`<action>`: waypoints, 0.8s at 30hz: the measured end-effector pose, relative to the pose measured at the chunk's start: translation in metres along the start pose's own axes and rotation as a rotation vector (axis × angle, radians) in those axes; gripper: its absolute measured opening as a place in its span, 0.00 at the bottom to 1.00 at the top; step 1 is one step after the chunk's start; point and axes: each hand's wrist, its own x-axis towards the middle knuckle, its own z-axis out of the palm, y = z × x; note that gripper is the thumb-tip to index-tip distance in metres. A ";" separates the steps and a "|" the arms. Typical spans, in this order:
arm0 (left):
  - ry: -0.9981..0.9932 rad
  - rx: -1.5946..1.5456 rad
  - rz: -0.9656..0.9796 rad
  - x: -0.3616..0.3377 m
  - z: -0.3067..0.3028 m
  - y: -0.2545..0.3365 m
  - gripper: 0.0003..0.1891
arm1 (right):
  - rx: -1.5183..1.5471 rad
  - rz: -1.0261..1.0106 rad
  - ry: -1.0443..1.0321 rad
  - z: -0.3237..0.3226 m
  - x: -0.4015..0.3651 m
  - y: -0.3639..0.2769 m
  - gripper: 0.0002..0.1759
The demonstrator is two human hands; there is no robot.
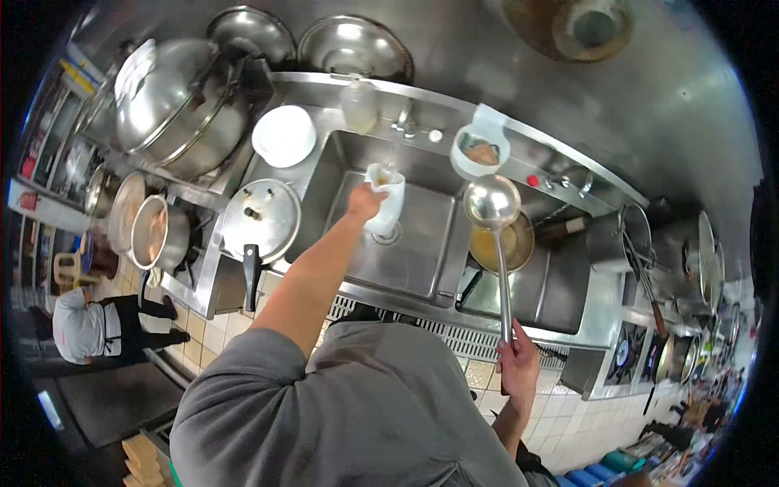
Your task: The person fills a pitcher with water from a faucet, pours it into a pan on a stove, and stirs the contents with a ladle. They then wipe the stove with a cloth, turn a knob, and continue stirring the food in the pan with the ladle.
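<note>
My left hand (367, 203) is closed around a white plastic container (388, 204), held upright over the left basin of the steel sink (406, 260). Water from the faucet (403, 118) runs down into the container's open top. Near my body, my right hand (519, 365) grips the handle of a long steel ladle (492, 203). The round bowl of the ladle is up over the right basin, partly in front of a pot (519, 242) with yellowish liquid. Just beyond the ladle, a white tub (480, 154) with something brownish inside sits on the back ledge.
Left of the sink are a white bowl (284, 136), a lidded pressure cooker (261, 219) and a large domed steamer (174, 105). A clear jug (359, 105) stands behind the basin. More pots (621, 237) are at the right. A person (81, 325) is at the far left.
</note>
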 end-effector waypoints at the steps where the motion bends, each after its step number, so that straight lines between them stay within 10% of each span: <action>1: 0.012 -0.033 -0.004 -0.002 -0.001 0.000 0.32 | -0.022 0.008 -0.005 -0.001 -0.002 -0.002 0.30; 24: 0.027 -0.129 -0.035 0.032 0.020 0.008 0.36 | 0.005 -0.046 0.035 -0.042 -0.042 0.044 0.31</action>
